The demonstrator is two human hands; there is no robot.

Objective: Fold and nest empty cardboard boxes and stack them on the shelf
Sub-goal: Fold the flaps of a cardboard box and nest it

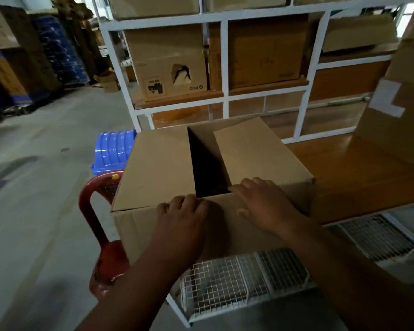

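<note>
Cardboard box (167,163): plain brown carton, upright, directly in front of the person, at the left end of the wooden tabletop (359,177) with its near side above a white wire-mesh rack (244,278).
Box top: two long flaps (256,158) folded nearly flat, left and right, with a dark wedge-shaped gap between them that is widest at the near edge; the inside is too dark to make out.
Left hand (184,216): lies over the near top edge of the box at the corner of the left flap; fingers (177,203) curled over the edge, pressing on the cardboard; whether the thumb grips underneath cannot be told.
Right hand (263,204): palm down on the near corner of the right flap; its fingers lie spread and almost straight, tips at the edge of the gap, pressing the flap.
Red plastic chair (91,206): just beside the box on its left, partly hidden by it.
Blue plastic crate (112,151): behind the chair, at the box's far left corner.
Shelf (225,58): white metal frame with wooden boards beyond the tabletop, holding several closed cartons; one carton (167,63) has a torn hole in its face and inverted printing.
Tall carton (397,111): stands at the right edge of the tabletop, with a pale tape patch.
Background left: stacked cartons (7,58) and blue crates (58,48) on the concrete floor (46,163).
</note>
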